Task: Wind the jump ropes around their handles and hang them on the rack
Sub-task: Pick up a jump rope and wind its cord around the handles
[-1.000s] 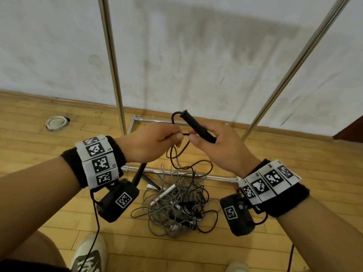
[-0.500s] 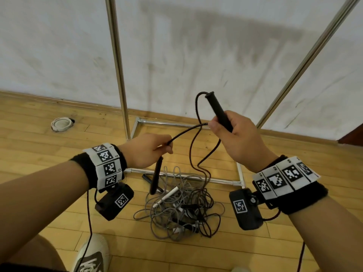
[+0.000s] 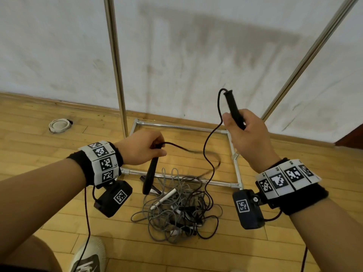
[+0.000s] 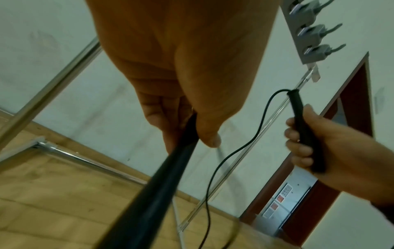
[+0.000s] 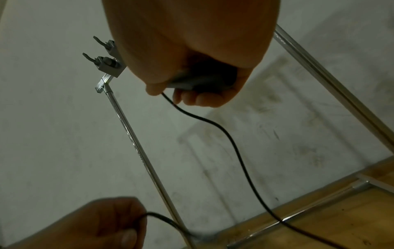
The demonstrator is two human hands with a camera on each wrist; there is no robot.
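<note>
Above the floor pile, two hands grip two black handles.

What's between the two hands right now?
Only the slack black rope, sagging from left hand to right hand; head view shows it.

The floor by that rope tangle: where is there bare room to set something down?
Bare boards lie left of the rope pile, between it and the white ring, and inside the rack base toward the wall. It is crowded at the pile, which overlaps the base's front bar.
</note>
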